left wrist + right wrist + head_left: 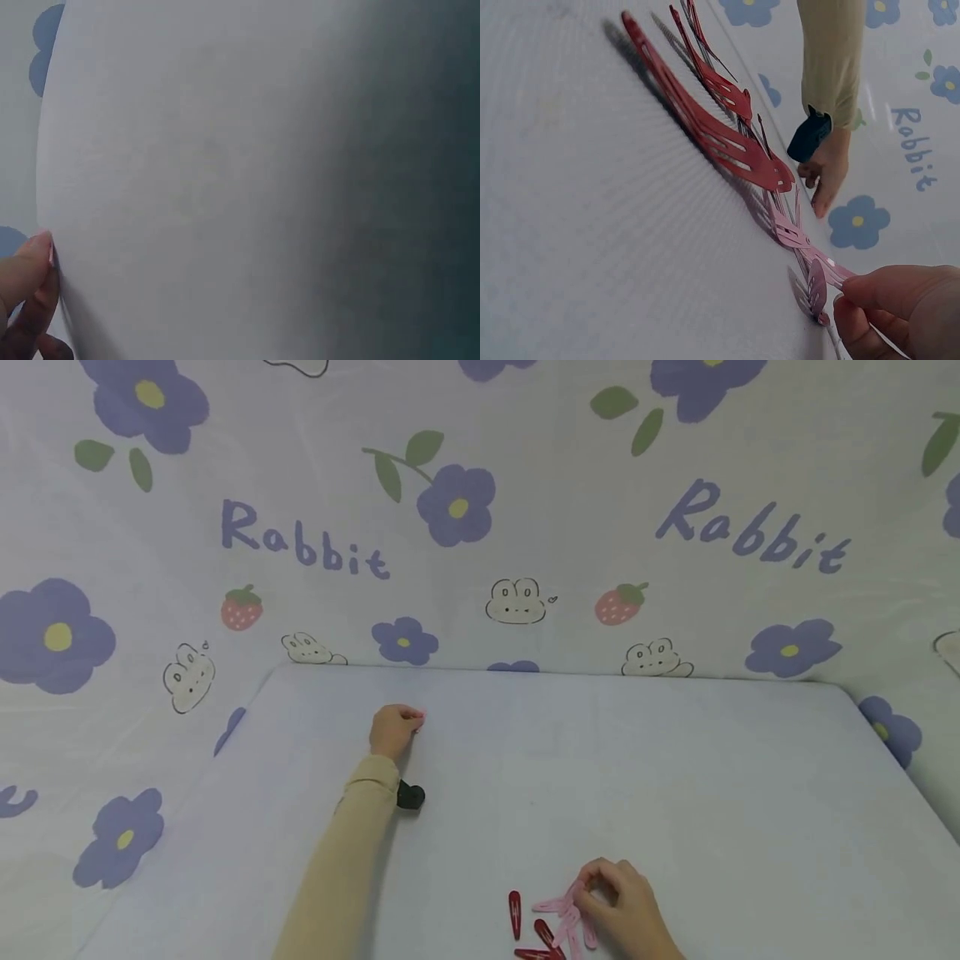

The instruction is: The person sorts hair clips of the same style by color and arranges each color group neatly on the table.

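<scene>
Several pink snap hair clips (572,917) lie in a loose pile near the front of the table. My right hand (622,902) pinches one pink hair clip (838,271) of that pile between thumb and forefinger. Just left of the pile are several dark red hair clips (514,915), one of them apart from the others. Far off at the back left, my left hand (393,731) reaches out over the table, pinching a small pink hair clip (421,717) at its fingertips. Most of that clip is hidden by the fingers; only a sliver shows in the left wrist view.
The white tabletop (637,777) runs back to a wall cloth (555,510) printed with flowers, rabbits and strawberries. A dark wrist camera (410,795) sits on the left wrist, below a beige sleeve (337,860).
</scene>
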Available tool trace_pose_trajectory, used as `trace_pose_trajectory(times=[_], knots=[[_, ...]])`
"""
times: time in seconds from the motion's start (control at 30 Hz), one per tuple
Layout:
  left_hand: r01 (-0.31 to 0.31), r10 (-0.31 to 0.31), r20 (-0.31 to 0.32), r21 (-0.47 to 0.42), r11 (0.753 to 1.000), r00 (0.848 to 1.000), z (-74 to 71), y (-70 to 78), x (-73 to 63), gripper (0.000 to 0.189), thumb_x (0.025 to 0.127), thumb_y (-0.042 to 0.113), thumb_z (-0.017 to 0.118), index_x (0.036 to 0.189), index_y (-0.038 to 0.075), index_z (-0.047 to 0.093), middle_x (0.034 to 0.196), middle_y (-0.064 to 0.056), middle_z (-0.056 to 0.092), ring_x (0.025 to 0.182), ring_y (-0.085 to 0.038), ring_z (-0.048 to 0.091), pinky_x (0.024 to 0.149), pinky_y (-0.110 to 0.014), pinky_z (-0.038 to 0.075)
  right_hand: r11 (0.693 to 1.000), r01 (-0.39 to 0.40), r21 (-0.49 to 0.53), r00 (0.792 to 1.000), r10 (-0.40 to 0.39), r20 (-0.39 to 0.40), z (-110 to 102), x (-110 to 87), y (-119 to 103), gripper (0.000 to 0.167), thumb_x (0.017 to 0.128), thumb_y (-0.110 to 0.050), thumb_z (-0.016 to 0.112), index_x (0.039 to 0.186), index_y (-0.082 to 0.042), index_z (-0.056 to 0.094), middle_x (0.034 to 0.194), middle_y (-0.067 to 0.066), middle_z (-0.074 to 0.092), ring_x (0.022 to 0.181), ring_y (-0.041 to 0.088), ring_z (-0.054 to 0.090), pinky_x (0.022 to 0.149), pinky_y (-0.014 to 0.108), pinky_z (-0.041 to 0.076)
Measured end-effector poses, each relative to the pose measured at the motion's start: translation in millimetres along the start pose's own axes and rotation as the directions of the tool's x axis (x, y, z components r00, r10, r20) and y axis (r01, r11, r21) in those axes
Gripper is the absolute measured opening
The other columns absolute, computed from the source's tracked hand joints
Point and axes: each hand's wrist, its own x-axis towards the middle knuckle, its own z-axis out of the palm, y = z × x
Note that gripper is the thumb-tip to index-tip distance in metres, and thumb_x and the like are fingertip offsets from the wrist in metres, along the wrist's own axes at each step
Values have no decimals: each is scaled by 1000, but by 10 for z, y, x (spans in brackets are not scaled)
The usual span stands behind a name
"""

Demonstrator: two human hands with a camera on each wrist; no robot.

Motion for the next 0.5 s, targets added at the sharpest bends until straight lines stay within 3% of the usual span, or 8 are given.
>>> trace_pose_trajectory(times=[0.27,0.33,0.5], knots=[[-26,30,-44,94,995,999,73,-92,9,11,80,21,68,85,12,73,87,-11,55,86,-27,53,72,-40,41,999,-31,19,999,31,14,-16,4,-41,21,71,-7,72,74,-22,57,68,-14,47,65,9,35,58,25,31],[-43,50,-60,105,994,997,77,-128,11,12,79,26,69,84,16,73,85,-10,55,82,-26,53,66,-40,42,998,-52,28,998,51,27,-23,10,-47,19,71,-8,72,74,-21,58,69,-12,48,66,10,37,59,25,33],[-40,43,-22,117,992,999,22,-110,-41,14,79,28,68,88,18,74,88,-10,57,87,-26,54,69,-42,42,967,-201,158,979,195,53,-52,17,-79,8,76,-11,70,80,-14,64,76,-2,51,71,13,43,64,25,39]])
